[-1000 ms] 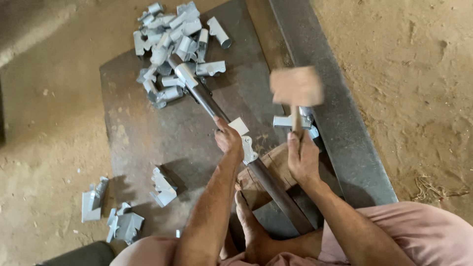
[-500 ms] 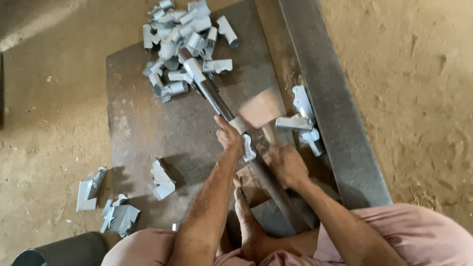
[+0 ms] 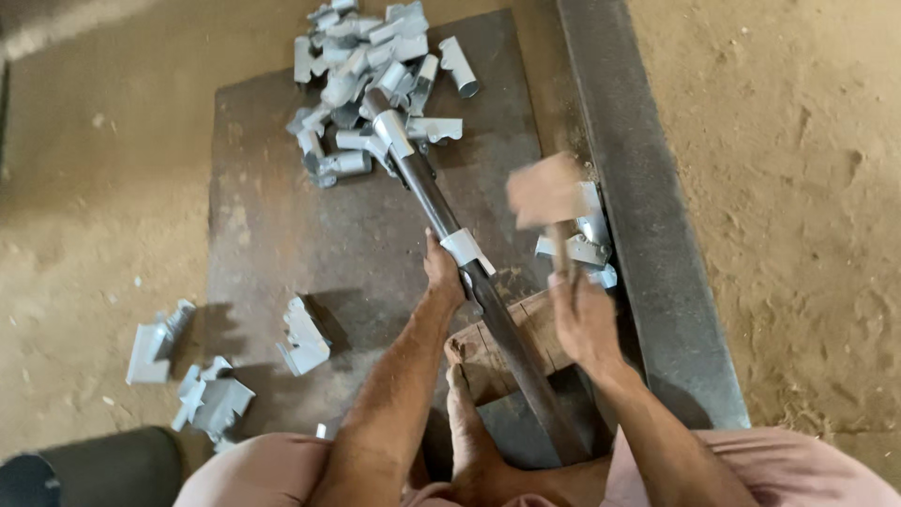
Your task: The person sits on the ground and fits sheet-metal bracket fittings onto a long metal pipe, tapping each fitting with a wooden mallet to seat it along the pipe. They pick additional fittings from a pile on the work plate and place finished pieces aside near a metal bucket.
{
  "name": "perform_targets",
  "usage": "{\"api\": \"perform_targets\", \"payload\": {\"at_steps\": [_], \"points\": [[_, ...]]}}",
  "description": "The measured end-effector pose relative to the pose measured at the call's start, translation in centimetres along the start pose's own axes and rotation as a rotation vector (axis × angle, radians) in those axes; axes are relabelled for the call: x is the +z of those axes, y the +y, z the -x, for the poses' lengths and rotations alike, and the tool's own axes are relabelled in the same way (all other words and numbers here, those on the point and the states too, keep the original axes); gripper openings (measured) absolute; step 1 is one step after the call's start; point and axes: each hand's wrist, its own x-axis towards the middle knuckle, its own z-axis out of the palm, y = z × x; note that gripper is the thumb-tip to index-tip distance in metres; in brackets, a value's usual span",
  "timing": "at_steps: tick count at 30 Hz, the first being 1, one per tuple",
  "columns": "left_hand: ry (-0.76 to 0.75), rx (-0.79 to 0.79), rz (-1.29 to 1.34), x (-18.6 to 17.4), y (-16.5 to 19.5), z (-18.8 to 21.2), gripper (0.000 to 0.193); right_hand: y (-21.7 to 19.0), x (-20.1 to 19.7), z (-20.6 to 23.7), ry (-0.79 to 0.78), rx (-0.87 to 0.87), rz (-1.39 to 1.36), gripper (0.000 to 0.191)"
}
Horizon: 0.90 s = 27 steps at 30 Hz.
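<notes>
My left hand [image 3: 443, 272] clamps a pale bent metal sleeve [image 3: 466, 250] on the dark round rod [image 3: 488, 305], over a wooden block [image 3: 493, 347]. My right hand [image 3: 584, 319] grips a blurred wooden mallet [image 3: 547, 192]. Grey folded sheet pieces [image 3: 375, 66] heap on the rusty plate [image 3: 282, 216].

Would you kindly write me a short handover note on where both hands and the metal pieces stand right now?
Left hand: steadies a grey sheet-metal piece wrapped on the dark steel pipe.
Right hand: grips a wooden mallet, raised and motion-blurred.
The pipe lies over a wooden block on the rusty steel plate.
A pile of formed pieces lies at the pipe's far end; a few pieces by the mallet; others lie left of the left arm.
The piece on the pipe is under the mallet.
</notes>
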Motion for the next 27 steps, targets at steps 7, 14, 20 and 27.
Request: {"api": "perform_targets", "payload": {"at_steps": [7, 14, 20, 27], "points": [[-0.206, -0.122, 0.182, -0.2, 0.6, 0.0, 0.048, -4.1, -0.1, 0.8, 0.121, -0.572, 0.099, 0.038], [-0.508, -0.228, 0.322, -0.5, 0.8, -0.2, 0.028, -7.5, -2.1, 3.2, 0.180, -0.490, -0.141, 0.046], [-0.513, -0.249, 0.409, 0.2, 0.7, -1.5, 0.029, -8.7, -1.9, 3.6, 0.121, -0.387, 0.181, 0.038], [-0.340, -0.289, 0.120, -0.9, 1.5, -0.4, 0.057, -5.5, -0.6, 2.1, -0.068, -0.358, 0.085, 0.052]]}}
